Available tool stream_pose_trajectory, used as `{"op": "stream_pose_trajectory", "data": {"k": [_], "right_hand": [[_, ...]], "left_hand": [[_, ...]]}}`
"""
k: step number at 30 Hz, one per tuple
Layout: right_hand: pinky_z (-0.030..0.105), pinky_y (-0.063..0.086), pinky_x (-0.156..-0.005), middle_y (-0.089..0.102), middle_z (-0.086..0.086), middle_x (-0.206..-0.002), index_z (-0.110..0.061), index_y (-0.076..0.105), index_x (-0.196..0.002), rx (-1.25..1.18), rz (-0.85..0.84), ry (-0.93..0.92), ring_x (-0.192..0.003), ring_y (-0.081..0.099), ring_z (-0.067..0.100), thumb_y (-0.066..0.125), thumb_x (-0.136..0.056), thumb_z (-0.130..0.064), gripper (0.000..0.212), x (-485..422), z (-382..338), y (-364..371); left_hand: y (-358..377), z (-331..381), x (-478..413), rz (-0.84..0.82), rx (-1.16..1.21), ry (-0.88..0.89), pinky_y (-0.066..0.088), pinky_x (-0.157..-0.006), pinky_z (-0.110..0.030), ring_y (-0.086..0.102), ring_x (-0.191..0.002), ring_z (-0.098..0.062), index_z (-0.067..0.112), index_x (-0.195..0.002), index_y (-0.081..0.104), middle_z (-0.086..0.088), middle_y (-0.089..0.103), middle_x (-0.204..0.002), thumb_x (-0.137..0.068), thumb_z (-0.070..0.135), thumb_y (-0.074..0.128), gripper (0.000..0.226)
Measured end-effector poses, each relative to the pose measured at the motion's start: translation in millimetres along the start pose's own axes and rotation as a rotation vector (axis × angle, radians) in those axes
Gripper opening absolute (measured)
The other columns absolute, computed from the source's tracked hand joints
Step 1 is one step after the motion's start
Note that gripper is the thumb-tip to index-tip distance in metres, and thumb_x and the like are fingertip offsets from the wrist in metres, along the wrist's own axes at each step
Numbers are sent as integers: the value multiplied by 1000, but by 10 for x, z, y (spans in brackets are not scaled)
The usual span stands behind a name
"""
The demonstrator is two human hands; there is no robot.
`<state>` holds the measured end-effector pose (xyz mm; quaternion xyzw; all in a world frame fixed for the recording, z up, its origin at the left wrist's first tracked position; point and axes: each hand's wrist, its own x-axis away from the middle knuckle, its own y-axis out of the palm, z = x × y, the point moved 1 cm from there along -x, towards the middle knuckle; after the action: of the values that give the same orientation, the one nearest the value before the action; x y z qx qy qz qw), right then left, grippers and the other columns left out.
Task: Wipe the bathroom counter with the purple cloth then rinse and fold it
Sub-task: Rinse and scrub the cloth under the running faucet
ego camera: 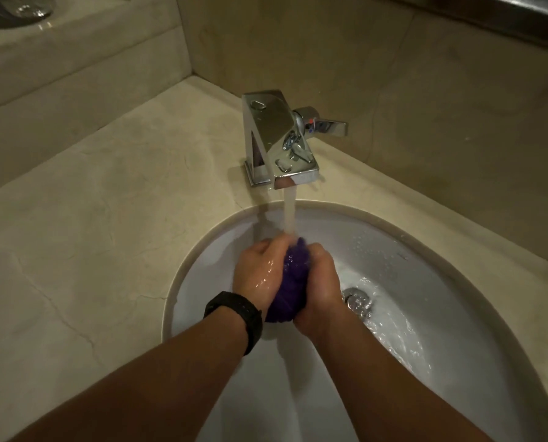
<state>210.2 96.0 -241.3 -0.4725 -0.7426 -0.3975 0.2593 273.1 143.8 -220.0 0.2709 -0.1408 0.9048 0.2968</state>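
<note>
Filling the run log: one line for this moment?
phase: rinse | left hand + right hand: squeezing purple cloth | faucet: running | sink: wet

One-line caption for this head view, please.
Both hands, left hand and right hand, squeeze the purple cloth under the running faucet over the sink.

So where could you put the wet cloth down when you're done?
The counter left of the faucet is bare, bordered by the wall and the sink rim. A narrower bare strip runs right of the sink. The basin middle is crowded: left hand and right hand squeeze the purple cloth under running water.
</note>
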Motion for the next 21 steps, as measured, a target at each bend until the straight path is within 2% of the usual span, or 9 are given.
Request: {"op": "stream_pose_trajectory", "data": {"k": [3,5,9,12,14,17,21], "right_hand": [[53,47,-105,71,19,-115,-6,70,-121,-35,-105,80,-113,66,37,60,-89,-43,50,67,-26,-4],[52,49,-104,72,17,-112,-9,72,-120,-31,-140,65,-110,67,35,64,-89,-45,49,79,-50,5],[51,58,-91,77,13,-99,-14,78,-103,72,7,-66,-95,74,32,74,-78,-47,41,52,-26,72],[52,59,-85,77,10,-84,-15,79,-77,129,128,-152,-86,74,32,76,-59,-49,39,15,-21,115],[53,59,-83,75,6,-74,-15,76,-68,202,188,-211,-81,74,32,67,-57,-49,36,-13,-26,139],[53,60,-79,72,4,-66,-23,74,-64,253,219,-245,-75,72,31,63,-57,-48,28,25,-30,186],[52,61,-77,73,4,-68,-30,73,-61,220,234,-234,-77,73,32,67,-56,-46,18,108,-21,207]], "left_hand": [[-46,-4,-8,36,23,59,59,-80,-46,70,-83,-24,29,-86,74,2,74,-84,-84,43,64,18],[-73,12,-21,32,27,106,58,-81,-46,70,-85,-25,29,-89,73,0,73,-86,-85,37,61,15],[-46,28,-33,-29,34,158,57,-86,-46,70,-95,-20,44,-108,67,5,72,-104,-82,36,56,29],[-23,20,-6,45,-45,169,58,-83,-47,70,-83,-21,36,-90,71,5,73,-86,-86,36,56,15],[-33,17,26,139,-67,204,57,-83,-46,69,-80,-19,31,-85,70,5,72,-82,-87,37,57,14],[-45,33,57,223,-71,217,58,-81,-44,68,-75,-20,25,-78,69,3,70,-74,-86,37,57,19],[-44,66,96,266,-85,208,58,-77,-42,66,-73,-22,20,-75,68,0,69,-72,-84,34,57,20]]}}
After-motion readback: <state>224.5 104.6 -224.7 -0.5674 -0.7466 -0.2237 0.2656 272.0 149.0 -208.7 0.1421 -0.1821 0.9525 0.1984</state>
